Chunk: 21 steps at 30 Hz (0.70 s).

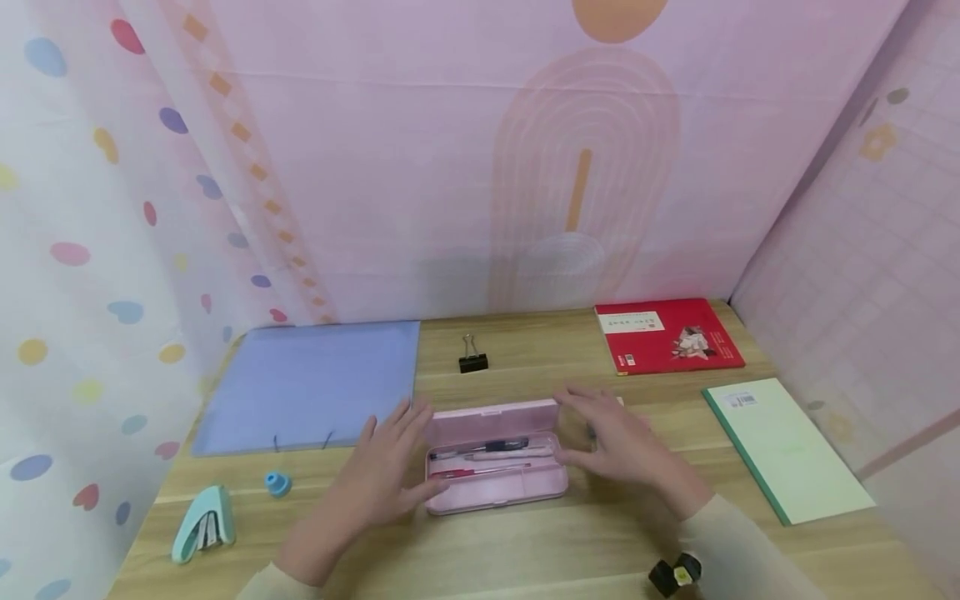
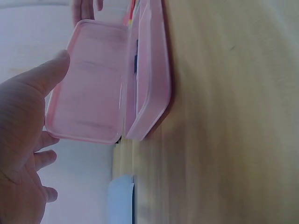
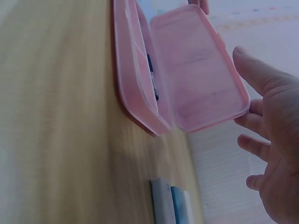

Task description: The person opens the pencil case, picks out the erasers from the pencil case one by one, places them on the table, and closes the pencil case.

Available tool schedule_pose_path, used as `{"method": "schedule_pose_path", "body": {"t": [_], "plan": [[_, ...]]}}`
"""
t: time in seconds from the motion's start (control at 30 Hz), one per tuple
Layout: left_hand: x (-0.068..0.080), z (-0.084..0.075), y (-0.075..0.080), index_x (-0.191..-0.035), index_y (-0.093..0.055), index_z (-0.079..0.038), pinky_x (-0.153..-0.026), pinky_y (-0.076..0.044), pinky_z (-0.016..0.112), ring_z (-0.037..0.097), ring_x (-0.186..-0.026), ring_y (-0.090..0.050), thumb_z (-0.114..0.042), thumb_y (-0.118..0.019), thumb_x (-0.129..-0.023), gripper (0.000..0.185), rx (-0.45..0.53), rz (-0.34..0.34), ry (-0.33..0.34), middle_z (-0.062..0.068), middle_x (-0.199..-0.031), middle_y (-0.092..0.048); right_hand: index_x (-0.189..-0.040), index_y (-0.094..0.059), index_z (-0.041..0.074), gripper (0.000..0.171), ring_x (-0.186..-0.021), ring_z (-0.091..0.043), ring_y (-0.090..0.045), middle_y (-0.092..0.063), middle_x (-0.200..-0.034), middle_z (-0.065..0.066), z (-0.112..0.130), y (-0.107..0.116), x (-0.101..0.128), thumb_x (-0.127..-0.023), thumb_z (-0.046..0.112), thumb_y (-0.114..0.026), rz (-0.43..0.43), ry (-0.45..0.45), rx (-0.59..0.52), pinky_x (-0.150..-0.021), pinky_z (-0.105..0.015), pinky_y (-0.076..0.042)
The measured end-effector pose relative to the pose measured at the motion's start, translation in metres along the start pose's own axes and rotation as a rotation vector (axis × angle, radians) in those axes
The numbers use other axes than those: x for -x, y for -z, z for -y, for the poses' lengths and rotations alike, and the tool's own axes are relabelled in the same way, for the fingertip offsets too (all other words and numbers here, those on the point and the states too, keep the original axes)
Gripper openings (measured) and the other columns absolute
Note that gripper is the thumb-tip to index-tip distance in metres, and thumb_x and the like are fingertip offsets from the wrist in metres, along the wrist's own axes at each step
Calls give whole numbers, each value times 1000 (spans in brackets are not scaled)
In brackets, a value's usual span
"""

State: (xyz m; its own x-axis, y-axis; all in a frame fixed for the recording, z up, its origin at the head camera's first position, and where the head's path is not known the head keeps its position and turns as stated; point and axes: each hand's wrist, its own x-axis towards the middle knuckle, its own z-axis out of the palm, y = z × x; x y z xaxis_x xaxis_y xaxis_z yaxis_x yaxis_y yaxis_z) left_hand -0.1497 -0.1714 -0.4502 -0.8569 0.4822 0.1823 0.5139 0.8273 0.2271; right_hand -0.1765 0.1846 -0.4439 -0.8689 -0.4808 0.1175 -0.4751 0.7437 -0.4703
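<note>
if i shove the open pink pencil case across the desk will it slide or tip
The pink pencil case probably slides: its shallow tray lies flat on the smooth wooden desk. Its raised lid may flap or swing on its hinge. The pens inside lie loose, so they would likely rattle and shift.

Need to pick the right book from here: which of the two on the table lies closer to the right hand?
The pale green book, just beyond the right hand; the red book lies farther back by the wall.
</note>
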Motion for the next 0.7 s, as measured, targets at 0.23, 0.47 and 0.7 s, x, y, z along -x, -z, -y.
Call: {"method": "schedule_pose_path", "body": {"t": [0.23, 0.47, 0.7], "plan": [[26, -15, 0, -148, -34, -8, -108, -19, 65, 31, -140, -28, -60, -70, -77, 95, -11, 10, -41, 11, -152, -33, -139, -51, 18, 71, -135, -24, -38, -51, -141, -1, 6, -7, 28, -77, 41, -79, -17, 106, -18, -111, -57, -23], [37, -26, -12, -146, -39, -8, -105, -26, 66, 32, -138, -32, -58, -69, -80, 89, 32, 44, -79, 12, -150, -37, -127, -61, 19, 53, -127, -19, -46, -57, -132, 5, 12, -21, 36, -82, 44, -74, -22, 163, 0, -110, -54, -28], [35, -28, -33, -151, -30, -17, -104, -25, 67, 32, -142, -23, -66, -61, -81, 91, 30, 84, -69, 9, -157, -24, -137, -54, 22, 64, -136, -19, -37, -46, -144, 3, 22, -43, 28, -87, 61, -57, 57, 109, 107, -113, -54, -20]]}}
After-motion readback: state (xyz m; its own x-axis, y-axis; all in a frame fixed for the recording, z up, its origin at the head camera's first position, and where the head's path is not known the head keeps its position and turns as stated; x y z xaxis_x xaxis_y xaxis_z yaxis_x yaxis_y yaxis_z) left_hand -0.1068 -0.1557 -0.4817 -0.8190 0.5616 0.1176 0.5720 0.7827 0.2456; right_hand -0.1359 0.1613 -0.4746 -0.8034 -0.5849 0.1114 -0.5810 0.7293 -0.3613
